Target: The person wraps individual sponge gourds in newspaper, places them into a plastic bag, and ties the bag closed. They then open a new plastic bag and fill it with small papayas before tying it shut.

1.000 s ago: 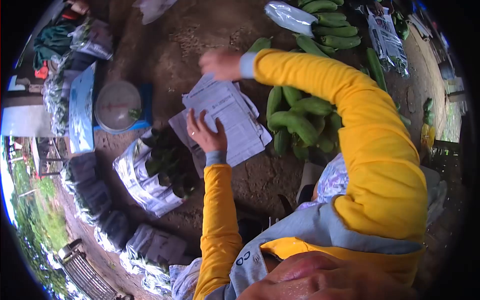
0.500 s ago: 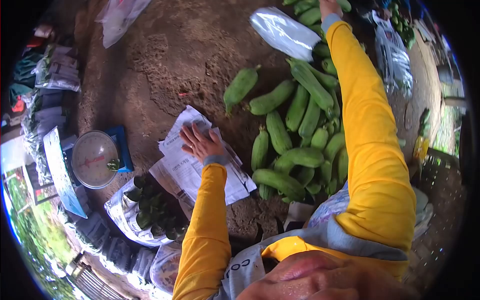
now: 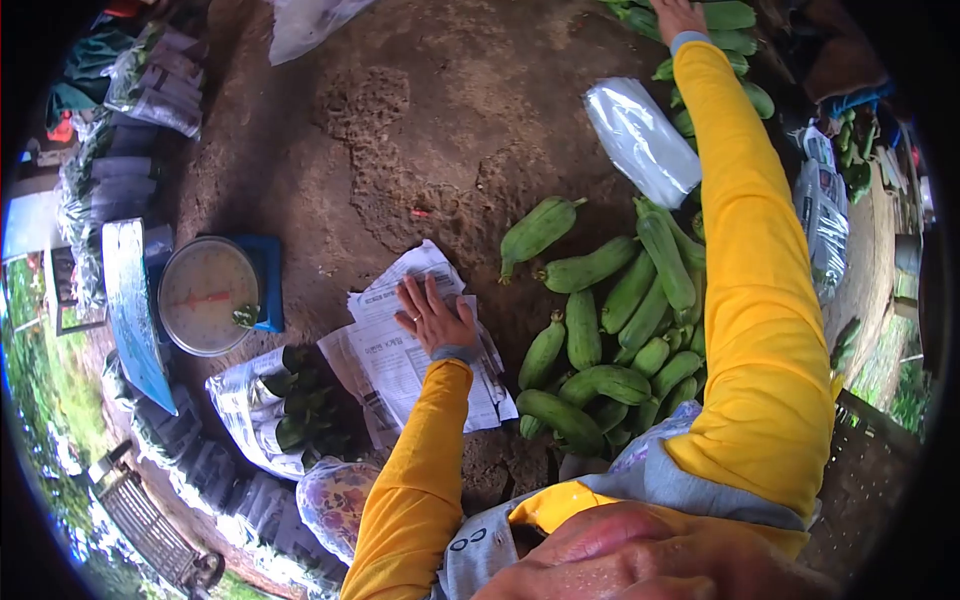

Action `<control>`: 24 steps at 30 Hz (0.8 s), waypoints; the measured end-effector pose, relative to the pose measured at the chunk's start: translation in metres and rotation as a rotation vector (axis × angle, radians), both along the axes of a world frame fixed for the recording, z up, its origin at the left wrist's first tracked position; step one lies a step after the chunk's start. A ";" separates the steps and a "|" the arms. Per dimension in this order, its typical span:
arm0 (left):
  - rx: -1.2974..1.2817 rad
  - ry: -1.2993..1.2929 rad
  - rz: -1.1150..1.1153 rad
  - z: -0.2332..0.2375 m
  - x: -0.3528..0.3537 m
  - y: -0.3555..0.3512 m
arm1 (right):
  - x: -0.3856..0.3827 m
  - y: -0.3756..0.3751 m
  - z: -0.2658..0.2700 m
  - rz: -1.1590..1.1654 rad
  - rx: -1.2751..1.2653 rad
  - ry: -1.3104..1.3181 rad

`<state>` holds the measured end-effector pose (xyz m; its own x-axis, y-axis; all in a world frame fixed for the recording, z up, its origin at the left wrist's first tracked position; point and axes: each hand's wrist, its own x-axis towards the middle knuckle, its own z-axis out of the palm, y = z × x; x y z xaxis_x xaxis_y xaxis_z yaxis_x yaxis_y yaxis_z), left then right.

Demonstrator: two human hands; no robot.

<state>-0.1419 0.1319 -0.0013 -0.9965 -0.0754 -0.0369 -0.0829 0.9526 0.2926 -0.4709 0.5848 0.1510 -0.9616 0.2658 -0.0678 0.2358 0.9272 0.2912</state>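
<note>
My left hand [image 3: 437, 317] lies flat with its fingers spread on a stack of newspaper sheets [image 3: 390, 370]. My right arm stretches far out to the top edge, where my right hand [image 3: 680, 18] is among green gourds [image 3: 728, 15]; its fingers are cut off by the frame edge. A larger heap of green gourds [image 3: 605, 385] lies on the ground between my arms. Beyond the heap rests a shiny clear plastic pack [image 3: 643, 140], left of my right sleeve.
A round dial scale [image 3: 208, 297] with a blue body stands at the left. Near it is a newspaper-wrapped bundle of green produce [image 3: 250, 410]. More wrapped bundles [image 3: 122, 180] line the left side. Another plastic pack [image 3: 822, 220] lies at the right, and a plastic bag [image 3: 305, 25] at the top.
The view has shifted, so the ground items appear lower and mostly further right. My right hand is still reaching out over the far gourds. My left hand stays on the newspaper.
</note>
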 end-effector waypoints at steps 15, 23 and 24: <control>-0.004 0.030 0.018 -0.004 0.004 -0.003 | 0.122 -0.015 0.071 0.001 -0.388 0.883; 0.221 0.140 -0.136 -0.013 0.009 -0.036 | 0.225 -0.192 0.067 -0.365 -1.772 0.785; 0.253 0.146 -0.252 -0.022 0.009 -0.054 | 0.241 -0.220 0.056 -0.520 -1.742 0.705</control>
<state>-0.1332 0.0780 -0.0230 -0.9788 0.1657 0.1203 0.2042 0.8343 0.5121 -0.2295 0.3651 0.2075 -0.7924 0.5657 -0.2281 0.1829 -0.1363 -0.9736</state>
